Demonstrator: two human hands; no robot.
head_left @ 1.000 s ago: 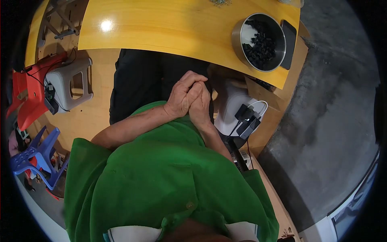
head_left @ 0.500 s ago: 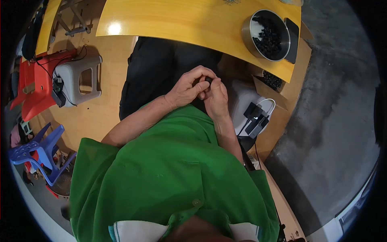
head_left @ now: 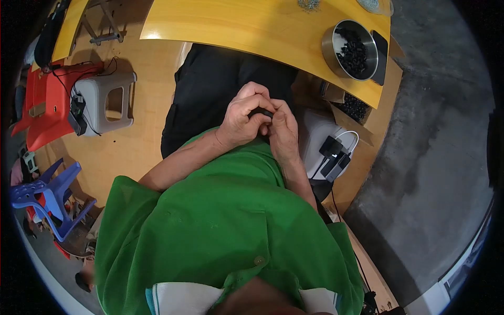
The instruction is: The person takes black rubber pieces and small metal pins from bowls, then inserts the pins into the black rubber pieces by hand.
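Observation:
My left hand (head_left: pixel 242 116) and my right hand (head_left: pixel 283 128) meet in front of my green shirt, above my lap. Between their fingertips is a small black piece (head_left: pixel 261 111), partly covered by the fingers; its exact kind does not show. Thumb and curled fingers of the left hand close around one end, while the right hand's fingers pinch at the other. To the upper right, on the yellow table (head_left: pixel 236 26), stands a metal bowl (head_left: pixel 328 50) holding many small black parts (head_left: pixel 353 55).
A dark phone-like slab (head_left: pixel 379 58) lies beside the bowl. Small metallic bits (head_left: pixel 308 5) and a clear dish (head_left: pixel 375 6) sit farther back. Under the table is a cardboard box (head_left: pixel 362 128) with black parts. Chargers (head_left: pixel 333 157) rest on a grey stool at right; red, grey and blue plastic seats (head_left: pixel 58 197) stand left.
The view has shifted slightly, showing more of the table's back. My left fingers have curled and lifted, and more of the black piece shows between the hands.

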